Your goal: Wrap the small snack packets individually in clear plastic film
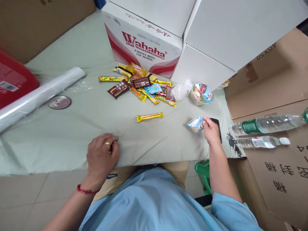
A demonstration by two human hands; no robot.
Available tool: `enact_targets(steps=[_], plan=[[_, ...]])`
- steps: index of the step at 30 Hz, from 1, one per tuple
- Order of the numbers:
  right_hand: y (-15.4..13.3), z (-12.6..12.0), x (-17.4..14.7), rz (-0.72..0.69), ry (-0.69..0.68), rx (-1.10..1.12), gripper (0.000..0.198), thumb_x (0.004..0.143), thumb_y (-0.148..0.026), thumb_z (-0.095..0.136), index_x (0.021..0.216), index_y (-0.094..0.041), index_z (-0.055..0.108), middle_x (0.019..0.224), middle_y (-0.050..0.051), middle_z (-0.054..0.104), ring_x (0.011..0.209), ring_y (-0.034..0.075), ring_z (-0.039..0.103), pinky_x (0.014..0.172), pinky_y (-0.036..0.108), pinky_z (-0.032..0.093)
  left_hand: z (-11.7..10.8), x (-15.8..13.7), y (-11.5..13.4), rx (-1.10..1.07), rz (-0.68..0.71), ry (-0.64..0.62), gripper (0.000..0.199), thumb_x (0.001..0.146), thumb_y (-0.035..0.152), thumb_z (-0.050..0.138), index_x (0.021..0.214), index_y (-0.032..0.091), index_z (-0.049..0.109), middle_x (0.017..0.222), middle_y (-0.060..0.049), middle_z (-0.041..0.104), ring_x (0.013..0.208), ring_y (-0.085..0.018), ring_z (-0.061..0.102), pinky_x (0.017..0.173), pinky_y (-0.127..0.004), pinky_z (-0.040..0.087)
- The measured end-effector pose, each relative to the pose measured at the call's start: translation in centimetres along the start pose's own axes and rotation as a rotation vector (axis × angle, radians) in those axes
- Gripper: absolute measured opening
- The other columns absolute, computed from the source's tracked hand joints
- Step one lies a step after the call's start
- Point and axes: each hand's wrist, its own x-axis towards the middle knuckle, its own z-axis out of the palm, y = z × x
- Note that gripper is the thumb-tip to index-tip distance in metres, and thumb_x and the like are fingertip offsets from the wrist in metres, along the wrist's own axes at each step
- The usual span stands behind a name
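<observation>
My right hand [211, 130] pinches a small blue-and-clear snack packet [196, 124] by its right edge, just above the table's right side. Under and behind that hand lies a black phone-like object [218, 125], partly hidden. My left hand [103, 150] rests with curled fingers at the front edge of the table, and nothing shows in it. A single yellow-wrapped snack bar [149, 117] lies between the hands, apart from both. Farther back is a pile of wrapped snacks, among them a brown cocoa packet [118, 89] and a light blue packet [154, 89].
A bowl of snack packets [201, 94] and crumpled clear plastic [181, 90] stand before white boxes [204, 65] and a Wahaha carton [144, 48]. Plastic bottles [264, 142] and keys [233, 142] lie right. A film roll [43, 91], round metal lid [60, 102] and red container [15, 77] are left.
</observation>
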Motion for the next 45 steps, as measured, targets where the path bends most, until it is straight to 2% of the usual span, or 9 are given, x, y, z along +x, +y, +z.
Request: enact_targets(steps=[5, 8, 13, 18, 23, 31, 36, 40, 45], plan=[[-3.0, -4.1, 8.3, -0.300, 0.182, -0.181, 0.045, 0.095, -0.036, 0.049, 0.125, -0.019, 0.077, 0.120, 0.010, 0.079, 0.113, 0.027, 0.072, 0.105, 0.046, 0.055, -0.1, 0.0, 0.0, 0.069, 0.048, -0.014, 0.016, 0.091, 0.019, 0.054, 0.094, 0.024, 0.069, 0.105, -0.013, 0.074, 0.112, -0.037, 0.069, 0.097, -0.057, 0.053], [-6.0, -4.3, 13.7, -0.499, 0.172, -0.316, 0.040, 0.098, -0.030, 0.047, 0.123, -0.025, 0.077, 0.123, 0.007, 0.078, 0.119, 0.027, 0.069, 0.108, 0.044, 0.052, 0.0, 0.1, -0.2, 0.114, 0.098, 0.004, 0.016, 0.093, 0.018, 0.053, 0.093, 0.023, 0.068, 0.103, -0.014, 0.074, 0.106, -0.037, 0.070, 0.093, -0.054, 0.054], [-9.0, -0.5, 20.2, -0.553, -0.126, -0.758, 0.037, 0.095, -0.023, 0.052, 0.119, -0.026, 0.079, 0.114, 0.009, 0.077, 0.112, 0.030, 0.068, 0.099, 0.043, 0.050, 0.2, 0.1, -0.3, 0.161, 0.144, 0.024, 0.017, 0.095, 0.017, 0.052, 0.094, 0.021, 0.068, 0.103, -0.015, 0.074, 0.105, -0.036, 0.070, 0.091, -0.053, 0.054], [-8.0, 3.2, 22.9, -0.469, -0.416, -1.020, 0.029, 0.091, -0.021, 0.060, 0.110, -0.022, 0.081, 0.103, 0.012, 0.074, 0.100, 0.031, 0.065, 0.087, 0.040, 0.046, 0.3, 0.1, -0.5, 0.164, 0.180, 0.061, 0.015, 0.093, 0.016, 0.054, 0.092, 0.020, 0.068, 0.099, -0.014, 0.073, 0.101, -0.035, 0.070, 0.087, -0.051, 0.054], [-6.3, 4.3, 22.9, -0.511, -0.276, -0.960, 0.039, 0.101, -0.020, 0.042, 0.127, -0.018, 0.071, 0.122, 0.017, 0.066, 0.105, 0.031, 0.060, 0.092, 0.043, 0.045, 0.2, 0.0, -0.4, 0.128, 0.149, 0.034, 0.015, 0.092, 0.014, 0.055, 0.094, 0.022, 0.068, 0.102, -0.013, 0.073, 0.106, -0.034, 0.070, 0.092, -0.053, 0.053], [-4.8, 5.8, 21.3, -0.694, -0.258, -1.053, 0.037, 0.098, -0.012, 0.035, 0.117, -0.014, 0.066, 0.119, 0.019, 0.062, 0.109, 0.035, 0.053, 0.097, 0.048, 0.041, 0.5, -0.1, -0.6, 0.081, 0.108, 0.033, 0.015, 0.089, 0.014, 0.058, 0.093, 0.021, 0.070, 0.102, -0.013, 0.073, 0.107, -0.034, 0.068, 0.094, -0.051, 0.052], [-4.2, 5.7, 20.1, -0.733, -0.176, -1.060, 0.037, 0.103, -0.022, 0.034, 0.118, -0.011, 0.066, 0.121, 0.021, 0.062, 0.113, 0.037, 0.052, 0.102, 0.054, 0.040, 0.6, -0.1, -0.7, 0.099, 0.111, 0.037, 0.014, 0.090, 0.014, 0.057, 0.092, 0.020, 0.070, 0.102, -0.014, 0.073, 0.106, -0.034, 0.068, 0.093, -0.051, 0.052], [-4.6, 5.6, 18.2, -0.767, -0.094, -1.026, 0.038, 0.105, -0.035, 0.042, 0.124, -0.012, 0.065, 0.133, 0.021, 0.060, 0.129, 0.039, 0.046, 0.113, 0.060, 0.033, 0.6, -0.1, -0.6, 0.092, 0.115, 0.046, 0.014, 0.090, 0.015, 0.056, 0.092, 0.021, 0.069, 0.101, -0.013, 0.073, 0.105, -0.032, 0.068, 0.094, -0.049, 0.051], [-5.2, 6.5, 13.9, -0.833, 0.013, -0.964, 0.037, 0.105, -0.033, 0.044, 0.134, -0.018, 0.062, 0.145, 0.018, 0.058, 0.137, 0.036, 0.045, 0.117, 0.059, 0.031, 0.7, -0.2, -0.7, 0.104, 0.121, 0.057, 0.016, 0.090, 0.015, 0.055, 0.095, 0.021, 0.070, 0.103, -0.013, 0.073, 0.109, -0.033, 0.068, 0.096, -0.049, 0.050]])
